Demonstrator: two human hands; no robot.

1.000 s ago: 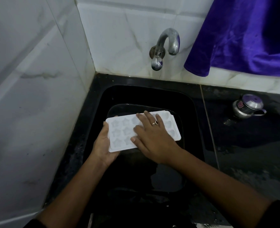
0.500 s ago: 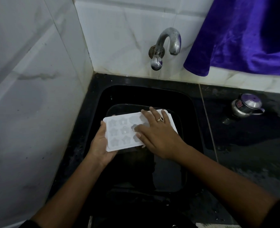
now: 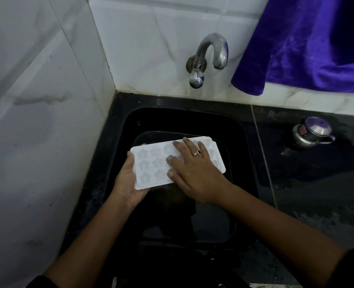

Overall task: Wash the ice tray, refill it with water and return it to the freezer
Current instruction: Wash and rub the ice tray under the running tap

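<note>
The ice tray [image 3: 149,163] is held over the black sink [image 3: 120,129], with the tap [image 3: 210,55] at 12 o'clock from it. The left hand [image 3: 128,181] is curled round the tray's 9 o'clock end. The right hand [image 3: 194,173] lies flat on the star moulds, fingers straight and spread. Since a second ago its fingertips have crept slightly toward 9 o'clock, while the tray has barely shifted

The right hand [image 3: 194,171] has rubbed over the ice tray [image 3: 149,163]: its fingers slid toward 3 o'clock, then back toward 9 o'clock, and now spread wider. Tray and left hand [image 3: 126,181] have edged slightly toward 10 o'clock.
</note>
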